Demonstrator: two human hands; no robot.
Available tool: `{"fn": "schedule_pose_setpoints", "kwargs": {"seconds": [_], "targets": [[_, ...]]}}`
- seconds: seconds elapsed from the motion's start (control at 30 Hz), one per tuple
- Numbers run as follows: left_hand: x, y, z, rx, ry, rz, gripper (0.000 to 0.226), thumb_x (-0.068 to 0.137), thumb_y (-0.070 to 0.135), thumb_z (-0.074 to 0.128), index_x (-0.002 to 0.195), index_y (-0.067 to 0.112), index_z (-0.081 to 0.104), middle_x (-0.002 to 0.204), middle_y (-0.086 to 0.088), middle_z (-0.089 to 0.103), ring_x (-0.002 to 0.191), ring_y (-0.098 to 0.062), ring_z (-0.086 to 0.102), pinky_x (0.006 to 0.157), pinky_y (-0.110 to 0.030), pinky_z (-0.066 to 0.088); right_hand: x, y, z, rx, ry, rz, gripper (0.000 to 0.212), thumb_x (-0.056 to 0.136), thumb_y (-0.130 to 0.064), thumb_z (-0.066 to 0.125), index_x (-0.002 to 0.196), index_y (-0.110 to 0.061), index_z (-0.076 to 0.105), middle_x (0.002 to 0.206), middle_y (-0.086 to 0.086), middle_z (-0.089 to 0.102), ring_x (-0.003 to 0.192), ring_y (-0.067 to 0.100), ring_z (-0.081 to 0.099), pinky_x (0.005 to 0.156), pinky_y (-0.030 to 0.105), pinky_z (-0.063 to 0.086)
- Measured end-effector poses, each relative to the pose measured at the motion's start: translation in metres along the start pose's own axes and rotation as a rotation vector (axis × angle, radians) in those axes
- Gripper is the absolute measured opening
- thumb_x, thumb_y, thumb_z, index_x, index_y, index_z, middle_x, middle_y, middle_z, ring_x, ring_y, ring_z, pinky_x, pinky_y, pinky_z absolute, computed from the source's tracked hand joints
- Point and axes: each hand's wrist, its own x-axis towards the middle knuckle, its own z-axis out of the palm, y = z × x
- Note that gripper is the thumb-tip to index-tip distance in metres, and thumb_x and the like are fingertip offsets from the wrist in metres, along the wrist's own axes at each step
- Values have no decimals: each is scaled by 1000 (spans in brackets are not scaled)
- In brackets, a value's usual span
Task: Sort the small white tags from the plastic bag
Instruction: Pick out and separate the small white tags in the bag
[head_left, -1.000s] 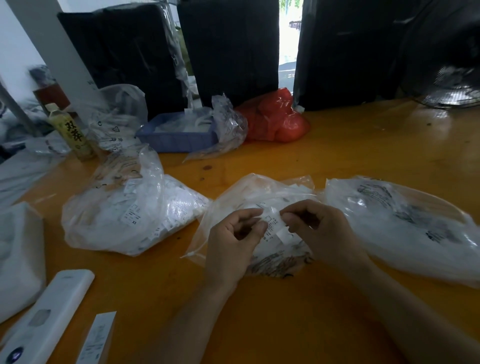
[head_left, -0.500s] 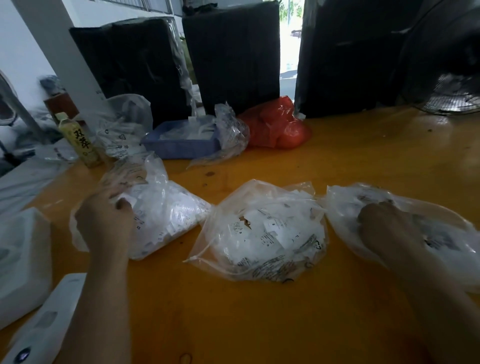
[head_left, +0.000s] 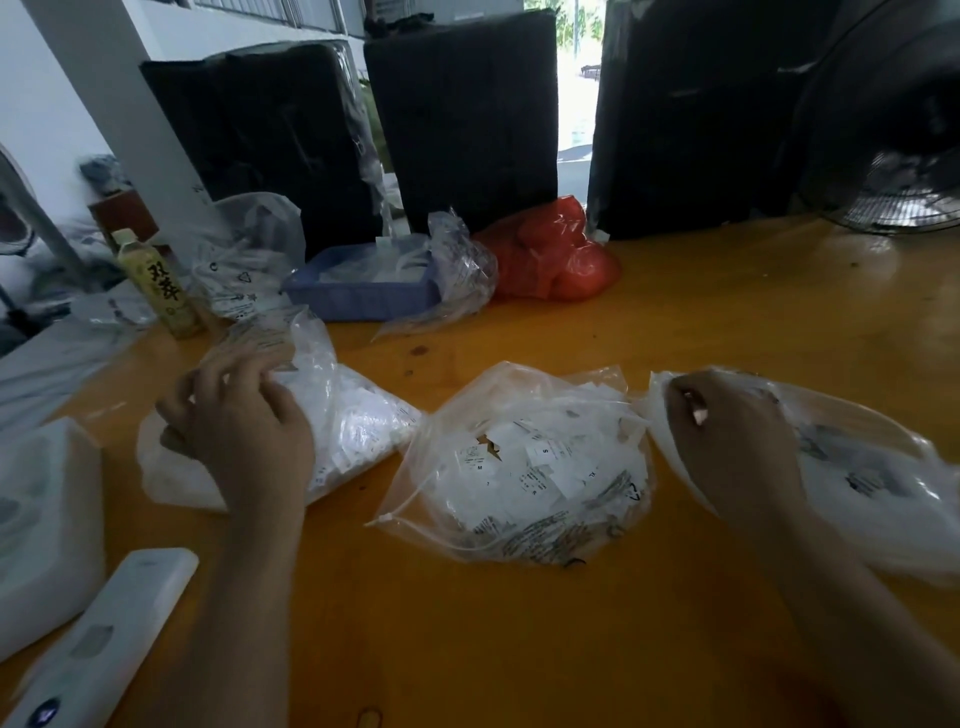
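- Seemingly a drop-off step: the left hand (head_left: 236, 431) rests on the left bag (head_left: 358, 415), fingers spread and loosely bent, and I judge its grip empty.
- Meanwhile the right hand (head_left: 727, 441) is at the mouth of the right bag (head_left: 857, 467), fingers curled; whether that grip pinches a tag I cannot tell.
- Next, I judge, both hands go to the middle bag (head_left: 519, 467) on the bench (head_left: 727, 322) for another tag.
- Loose white tags (head_left: 545, 457) fill that clear, open bag, small paper slips printed with size letters.
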Motion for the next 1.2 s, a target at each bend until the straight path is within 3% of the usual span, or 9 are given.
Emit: {"fn": "schedule_pose_setpoints", "kwargs": {"seconds": [0.1, 0.23, 0.3, 0.37, 0.53, 0.77, 0.93, 1.07, 1.2], "targets": [[-34, 44, -7, -412, 2, 202, 19, 105, 14, 55, 116, 10, 70, 116, -4, 68, 111, -22, 61, 93, -39, 47, -11, -24, 12, 221, -82, -98, 21, 99, -16, 64, 118, -12, 71, 95, -3, 72, 68, -8, 55, 64, 7, 42], [-92, 90, -7, -739, -780, 111, 40, 101, 61, 51, 132, 35, 55, 110, 26, 63, 98, 14, 62, 72, -6, 51, -24, -39, 29, 287, -300, -203, 28, 98, -21, 63, 126, -23, 66, 102, -15, 64, 70, -5, 60, 70, 8, 50], [-112, 95, 2, -798, -1085, 17, 60, 88, 78, 60, 134, 41, 49, 116, 27, 63, 102, 18, 60, 71, -5, 51, -29, -39, 34, 273, -373, -277, 35, 95, -17, 69, 128, -27, 64, 101, -19, 62, 69, -4, 62, 63, 7, 51], [-120, 94, 9, -821, -1200, -61, 63, 80, 76, 73, 129, 40, 55, 112, 23, 70, 100, 11, 67, 74, -15, 57, -31, -37, 40, 267, -444, -295, 48, 90, -8, 73, 130, -31, 61, 101, -17, 64, 73, 0, 64, 63, 16, 55], [-119, 91, 14, -957, -1159, -218, 18, 94, 48, 73, 107, 36, 79, 100, 12, 78, 92, -3, 74, 75, -14, 57, -32, -39, 49, 319, -434, -206, 51, 92, -16, 72, 135, -34, 53, 98, -21, 65, 71, -4, 60, 62, 16, 46], [-117, 91, 11, -1167, -1069, -579, 27, 82, 49, 73, 95, 29, 86, 108, 1, 82, 97, -14, 77, 84, -27, 61, -27, -36, 45, 535, -396, 46, 22, 91, -31, 74, 109, -40, 64, 89, -23, 67, 72, 0, 63, 59, 9, 48], [-117, 89, 10, -1239, -1100, -604, 34, 81, 49, 78, 102, 23, 83, 110, -2, 81, 99, -16, 78, 77, -26, 62, -27, -38, 40, 515, -410, 33, 10, 94, -34, 69, 86, -41, 67, 88, -27, 68, 83, -2, 64, 67, 6, 48], [-116, 87, 10, -1200, -1088, -566, 23, 83, 30, 85, 105, 24, 81, 105, -4, 82, 96, -19, 79, 63, -23, 60, -31, -42, 44, 429, -387, -66, 6, 96, -30, 67, 98, -34, 72, 84, -26, 66, 81, -6, 62, 66, 7, 47], [-113, 85, 12, -1316, -1007, -785, 31, 71, 17, 85, 100, 10, 79, 101, -12, 82, 90, -21, 81, 63, -21, 60, -23, -42, 52, 300, -211, -159, 20, 100, -25, 63, 116, -21, 73, 100, -19, 67, 86, -5, 61, 73, 5, 44]]}}
